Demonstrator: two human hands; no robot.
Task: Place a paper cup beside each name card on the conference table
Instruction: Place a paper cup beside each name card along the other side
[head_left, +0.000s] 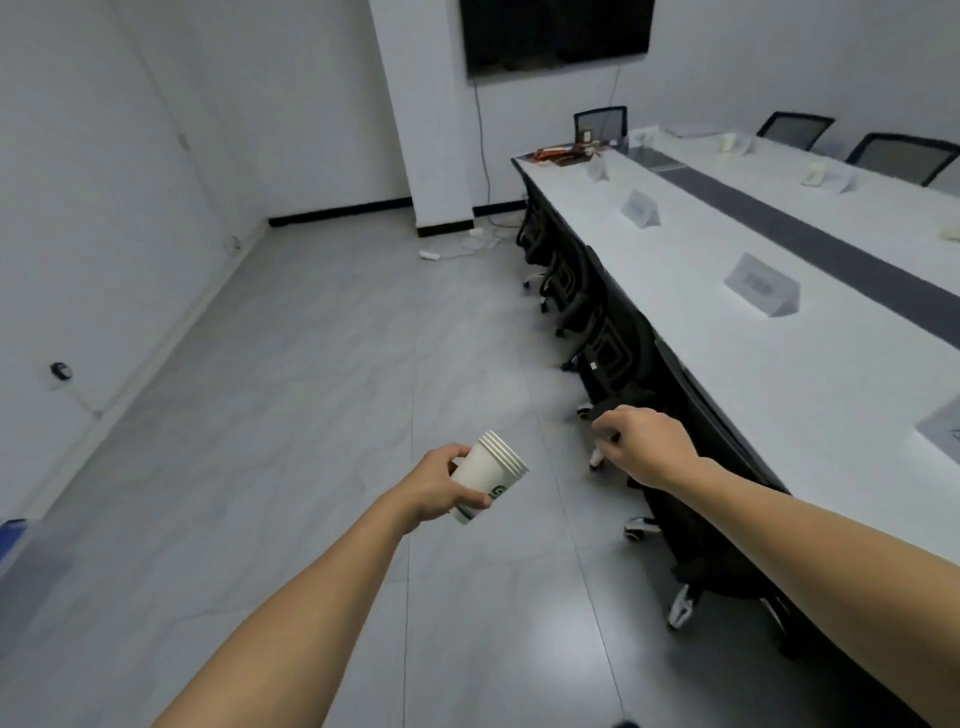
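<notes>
Left hand (436, 488) grasps a tilted stack of paper cups (488, 475) above the floor (291, 364). Right hand (644, 447), loosely curled, holds nothing beside the counter (779, 374) bearing name cards (761, 285).

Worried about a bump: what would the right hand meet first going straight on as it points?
Likely the right hand reaches the cup stack held by the left hand; depth is unclear.

Nothing legible: name cards (761, 283) blurred, green mark on cup stack (485, 475) unclear
</notes>
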